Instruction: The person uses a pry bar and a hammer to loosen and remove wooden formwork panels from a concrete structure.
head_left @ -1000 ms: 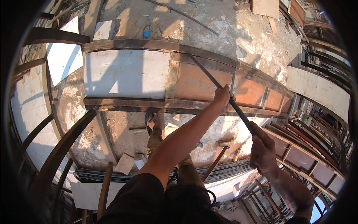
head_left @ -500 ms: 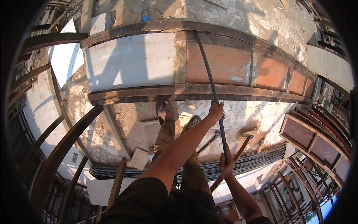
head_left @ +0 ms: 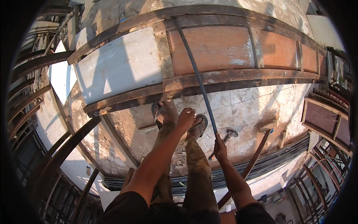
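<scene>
My right hand [head_left: 220, 148] is closed round the near end of a long dark ribbed steel rebar [head_left: 203, 91]. The bar slants away and to the left, its far part lying across a wooden-framed panel [head_left: 220, 79] and its far end at the far timber. My left hand [head_left: 185, 118] is off the bar, over my sandalled feet, its fingers curled together. A pale spot shows at its fingertips; I cannot make out whether it is a held thing. Just right of the right hand lies a hammer [head_left: 232, 133] on the floor, its handle partly hidden behind that hand.
Bundled dark rods [head_left: 268, 156] run along the floor near my legs. A wooden plank [head_left: 257, 155] slants over them. Framed panels [head_left: 321, 115] stack at the right, curved-looking timbers [head_left: 71, 143] stand at the left, and a white board [head_left: 62, 72] lies at the far left.
My left hand has let go of the rebar and moved left. The right hand still holds its near end, now nearer the panel. The view has shifted, showing more of the hammer.
</scene>
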The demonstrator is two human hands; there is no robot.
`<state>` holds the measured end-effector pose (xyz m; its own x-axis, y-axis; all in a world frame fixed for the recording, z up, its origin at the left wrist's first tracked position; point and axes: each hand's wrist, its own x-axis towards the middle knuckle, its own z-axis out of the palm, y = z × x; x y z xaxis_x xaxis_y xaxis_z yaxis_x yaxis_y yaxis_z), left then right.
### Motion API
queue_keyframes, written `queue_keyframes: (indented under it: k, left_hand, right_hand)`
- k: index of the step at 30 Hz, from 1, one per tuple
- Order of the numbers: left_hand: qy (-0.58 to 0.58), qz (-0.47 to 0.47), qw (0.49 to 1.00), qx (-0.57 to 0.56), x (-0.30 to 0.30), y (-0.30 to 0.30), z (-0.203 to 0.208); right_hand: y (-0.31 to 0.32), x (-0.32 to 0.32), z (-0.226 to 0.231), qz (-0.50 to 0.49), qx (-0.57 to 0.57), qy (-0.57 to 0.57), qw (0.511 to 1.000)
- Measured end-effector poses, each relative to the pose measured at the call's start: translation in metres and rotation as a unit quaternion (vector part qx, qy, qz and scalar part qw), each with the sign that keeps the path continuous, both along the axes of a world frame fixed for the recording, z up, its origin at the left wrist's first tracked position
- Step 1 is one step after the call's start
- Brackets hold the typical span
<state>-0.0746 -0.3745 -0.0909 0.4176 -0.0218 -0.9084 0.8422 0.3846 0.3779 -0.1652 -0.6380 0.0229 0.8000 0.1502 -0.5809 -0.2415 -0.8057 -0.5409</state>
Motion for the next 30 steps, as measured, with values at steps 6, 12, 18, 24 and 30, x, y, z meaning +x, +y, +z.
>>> queue_keyframes:
  k: [6, 12, 18, 24, 30]
  left_hand:
    - [0.034, 0.011, 0.999, 0.031, -0.024, 0.028, 0.0]
    - [0.013, -0.047, 0.999, 0.02, -0.019, 0.048, 0.019]
    - [0.025, -0.03, 0.992, 0.119, -0.014, 0.087, 0.035]
    - [0.053, -0.021, 0.987, 0.15, -0.039, 0.106, 0.032]
    - [0.15, 0.288, 0.943, 0.073, -0.071, 0.174, -0.023]
  right_hand:
    - [-0.02, 0.007, -0.056, -0.056, -0.024, -0.02, 0.998]
    - [-0.03, 0.006, -0.07, -0.114, -0.057, -0.024, 0.992]
    - [-0.007, 0.02, 0.014, -0.177, 0.045, 0.106, 0.977]
    - [0.017, 0.073, 0.161, -0.229, -0.03, 0.155, 0.96]
    - [0.039, 0.12, 0.241, -0.297, -0.057, 0.138, 0.943]
